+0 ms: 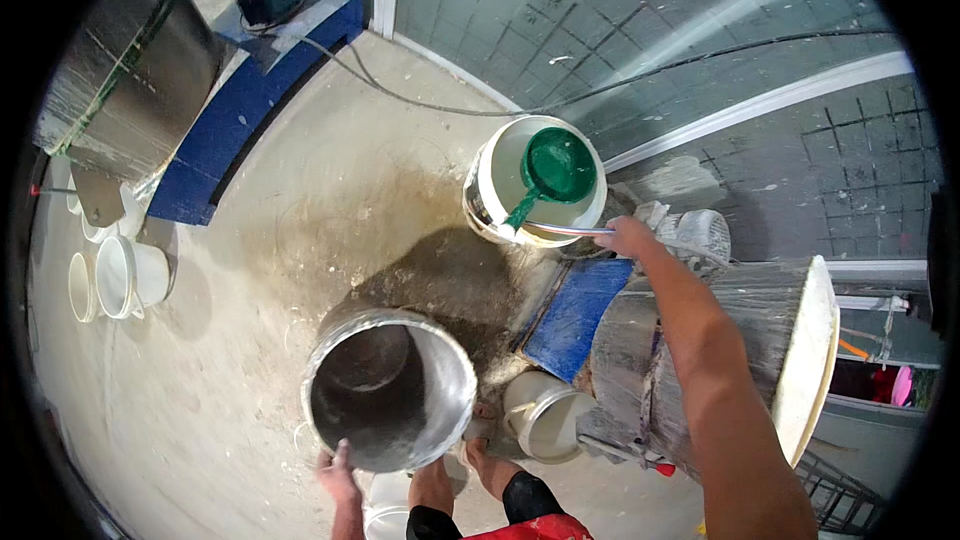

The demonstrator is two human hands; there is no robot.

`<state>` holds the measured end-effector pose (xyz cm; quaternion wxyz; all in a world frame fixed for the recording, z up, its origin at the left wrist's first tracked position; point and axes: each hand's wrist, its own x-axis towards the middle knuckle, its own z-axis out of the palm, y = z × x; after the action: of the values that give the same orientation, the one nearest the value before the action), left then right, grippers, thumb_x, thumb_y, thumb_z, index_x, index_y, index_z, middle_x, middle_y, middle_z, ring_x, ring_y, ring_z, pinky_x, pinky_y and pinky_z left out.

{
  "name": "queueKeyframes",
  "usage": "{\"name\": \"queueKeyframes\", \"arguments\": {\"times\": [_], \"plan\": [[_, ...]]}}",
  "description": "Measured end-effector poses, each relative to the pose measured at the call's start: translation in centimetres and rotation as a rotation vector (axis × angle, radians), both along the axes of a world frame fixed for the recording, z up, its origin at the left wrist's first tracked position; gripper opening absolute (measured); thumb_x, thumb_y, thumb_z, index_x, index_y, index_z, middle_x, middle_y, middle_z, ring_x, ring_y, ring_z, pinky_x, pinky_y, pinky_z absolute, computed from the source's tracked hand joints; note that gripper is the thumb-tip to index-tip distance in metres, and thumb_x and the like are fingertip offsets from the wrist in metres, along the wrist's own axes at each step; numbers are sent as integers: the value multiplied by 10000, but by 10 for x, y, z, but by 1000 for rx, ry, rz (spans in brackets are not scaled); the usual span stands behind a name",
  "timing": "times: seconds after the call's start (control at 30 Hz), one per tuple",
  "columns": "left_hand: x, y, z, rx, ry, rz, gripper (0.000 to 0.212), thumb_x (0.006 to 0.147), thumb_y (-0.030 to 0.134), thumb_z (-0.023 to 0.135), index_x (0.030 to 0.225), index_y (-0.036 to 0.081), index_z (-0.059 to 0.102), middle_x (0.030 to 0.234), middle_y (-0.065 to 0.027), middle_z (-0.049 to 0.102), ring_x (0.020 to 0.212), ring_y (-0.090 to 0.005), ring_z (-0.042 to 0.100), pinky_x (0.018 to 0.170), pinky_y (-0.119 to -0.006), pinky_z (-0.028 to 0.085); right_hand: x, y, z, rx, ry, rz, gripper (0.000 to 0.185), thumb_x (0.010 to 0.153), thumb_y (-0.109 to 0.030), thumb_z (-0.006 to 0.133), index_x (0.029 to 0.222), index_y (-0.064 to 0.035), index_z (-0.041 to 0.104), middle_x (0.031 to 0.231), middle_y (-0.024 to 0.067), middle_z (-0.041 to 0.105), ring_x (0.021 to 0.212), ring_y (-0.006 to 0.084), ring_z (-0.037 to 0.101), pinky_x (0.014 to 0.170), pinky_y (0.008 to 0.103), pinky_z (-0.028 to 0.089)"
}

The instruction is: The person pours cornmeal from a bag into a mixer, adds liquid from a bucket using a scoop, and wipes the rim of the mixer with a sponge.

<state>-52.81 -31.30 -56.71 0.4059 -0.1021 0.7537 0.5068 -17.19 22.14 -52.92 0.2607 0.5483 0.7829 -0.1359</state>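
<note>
My left hand [341,474] grips the near rim of a large round metal pot [446,390]. The pot's mouth faces up toward me, and its inside shows no contents. With my right arm stretched out, my right hand [630,238] holds a thin striped hose or rod [570,229]. Its far end reaches over the rim of a white plastic bucket [487,172]. Resting in the top of that bucket is a green plastic dipper [559,165], its handle pointing toward me over the rim. Pale liquid seems to lie in the bucket.
A big metal drum [142,67] stands on a blue base [225,142], upper left. Right of me is another drum [682,330] with a pale lid [810,360]. White buckets [154,274] stand at left; another bucket [555,420] is by my feet. A cable [450,111] crosses near the wall.
</note>
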Motion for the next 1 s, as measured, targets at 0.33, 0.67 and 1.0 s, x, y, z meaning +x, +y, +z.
{"name": "queueKeyframes", "arguments": {"times": [0.33, 0.67, 1.0], "plan": [[121, 99, -100, 23, 38, -30, 265, 779, 108, 615, 997, -31, 558, 861, -65, 590, 731, -140, 519, 704, -270, 415, -8, 31, 145, -238, -18, -121, 605, 732, -636, 446, 664, -82, 679, 642, 91, 581, 615, 231, 538, 651, 331, 423], [131, 142, -23, -238, 39, -158, 377, 758, 256, 648, 965, -46, 560, 779, -91, 581, 682, -148, 481, 638, -281, 375, -35, 8, 270, -607, -148, -326, 459, 806, -481, 497, 678, -68, 651, 490, -6, 444, 545, 116, 409, 620, 275, 371], [161, 132, -102, -201, -60, -93, 415, 720, 331, 674, 899, -38, 608, 737, -121, 604, 653, -219, 533, 654, -343, 417, -74, -31, 207, -618, -247, -32, 547, 726, -586, 509, 762, -65, 673, 726, 68, 615, 690, 167, 540, 710, 307, 424]]}}
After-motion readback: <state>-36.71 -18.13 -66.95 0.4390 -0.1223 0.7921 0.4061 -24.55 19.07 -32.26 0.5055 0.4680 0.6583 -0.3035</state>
